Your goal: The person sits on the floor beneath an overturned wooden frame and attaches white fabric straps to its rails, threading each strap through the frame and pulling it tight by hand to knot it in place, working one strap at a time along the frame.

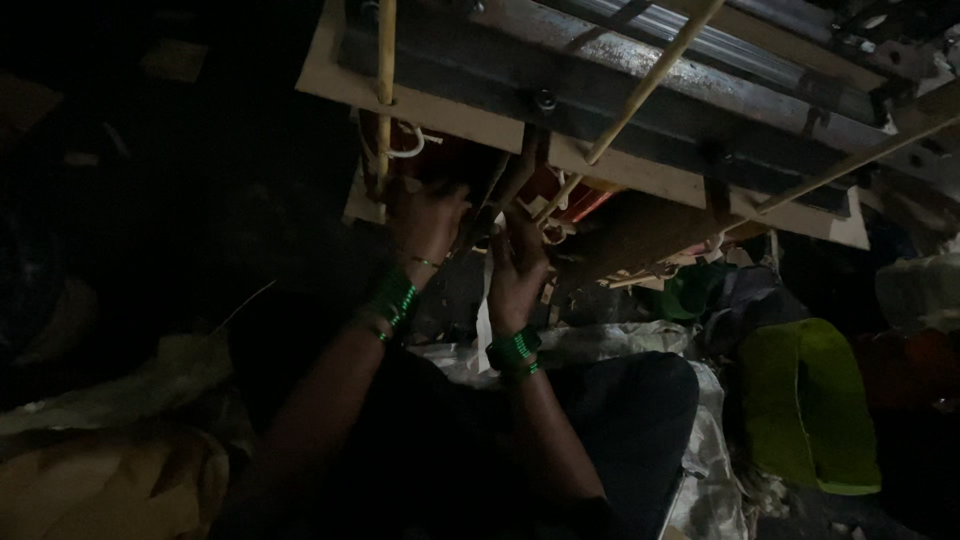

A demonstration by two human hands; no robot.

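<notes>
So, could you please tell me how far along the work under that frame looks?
Done: thin canes already cross the metal frame. In hand: left hand and right hand reach up beneath it among pale strips; grips too dark to judge. Left: loose strips hang unfastened.

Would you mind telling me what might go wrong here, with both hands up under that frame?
1. The left hand and right hand work in deep shadow beneath the metal frame; fingers could get pinched or scraped unseen.
2. The green bangles may snag on the thin sticks or white cord.
3. The cloth and scraps crowded nearby might catch a knee.
</notes>
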